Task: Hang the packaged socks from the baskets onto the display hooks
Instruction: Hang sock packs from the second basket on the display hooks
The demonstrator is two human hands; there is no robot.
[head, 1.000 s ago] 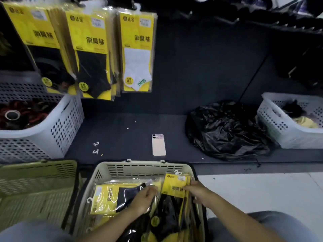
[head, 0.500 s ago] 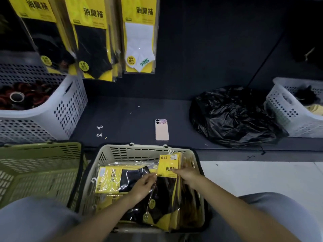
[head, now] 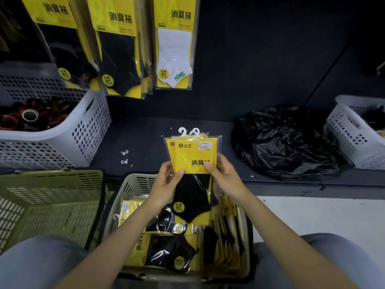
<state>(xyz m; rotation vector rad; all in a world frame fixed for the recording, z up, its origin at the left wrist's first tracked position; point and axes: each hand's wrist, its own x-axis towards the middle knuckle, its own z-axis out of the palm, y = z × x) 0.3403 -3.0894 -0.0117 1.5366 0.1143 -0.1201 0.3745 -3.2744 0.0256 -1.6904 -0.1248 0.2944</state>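
Nearest, at the bottom corners: knees (head: 31, 265) in grey cloth, either side of a beige basket (head: 133, 184). Inside the basket: spare sock packs (head: 170, 253), some lying flat, some standing on edge along the right wall.

Raised above its far rim, upright: held sock packs (head: 193, 155), at least two, one behind the other, with yellow cards, black socks and white hanger hooks (head: 188, 132) sticking up at the top. Gripped at the left edge by the left hand (head: 166, 182), thumb across the front. Pinched at the right edge by the right hand (head: 226, 177), thumb on the yellow card.

Just left of the beige basket: a green basket (head: 52, 195).

Beyond, on the dark shelf (head: 145, 130): two loose hooks (head: 124, 157) left of the held packs and a crumpled black bag (head: 285, 142) to the right. At far left, a white basket (head: 68, 138) with dark red and black items. At far right, just beside the bag, a second white basket (head: 350, 132). Part of the shelf hidden behind the held packs.

Farthest, upper left against the dark back panel: hanging sock packs (head: 116, 49) in crowded rows, black socks, with a white-sock pack (head: 174, 49) rightmost.
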